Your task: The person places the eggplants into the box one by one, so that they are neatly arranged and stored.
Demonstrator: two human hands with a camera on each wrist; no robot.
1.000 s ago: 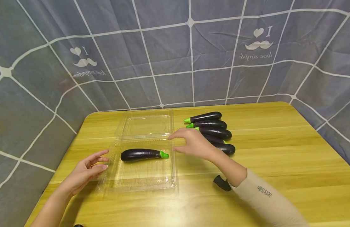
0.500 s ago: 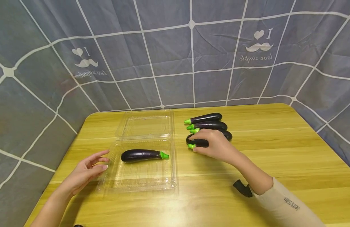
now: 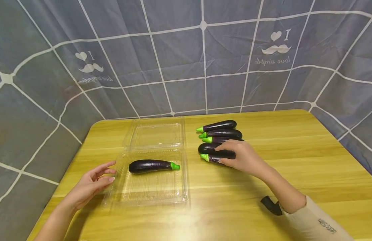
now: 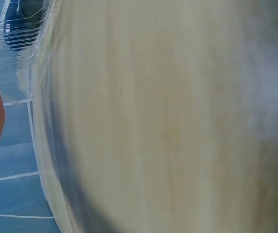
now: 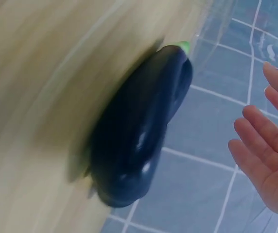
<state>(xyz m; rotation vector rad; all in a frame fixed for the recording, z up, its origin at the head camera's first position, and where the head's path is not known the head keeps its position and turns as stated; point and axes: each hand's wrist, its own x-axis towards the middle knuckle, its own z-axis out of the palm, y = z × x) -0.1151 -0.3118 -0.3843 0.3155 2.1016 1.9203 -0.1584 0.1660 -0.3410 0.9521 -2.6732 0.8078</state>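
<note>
One dark purple eggplant (image 3: 151,166) with a green stem lies in the base of a clear plastic clamshell box (image 3: 149,197), whose lid (image 3: 155,132) is folded back flat. My left hand (image 3: 87,187) is at the box's left edge, fingers loosely spread. To the right, my right hand (image 3: 244,159) reaches over the nearest eggplants of a row, thumb and fingers apart. The nearest eggplant (image 3: 214,158) is partly covered by that hand. In the right wrist view, the relaxed fingers of the hand (image 5: 272,160) stand beside a large eggplant (image 5: 134,126).
Behind the two nearest, more eggplants (image 3: 220,125) lie side by side, most with stems pointing left. The wooden table (image 3: 294,144) meets a grey curtain (image 3: 186,60) with white lines at its back and sides. A black strap (image 3: 271,205) hangs at the right wrist.
My right hand has moved right from beside the box to the row of eggplants, then drawn slightly further right along the nearest ones. The left hand and boxed eggplant stay in place.
</note>
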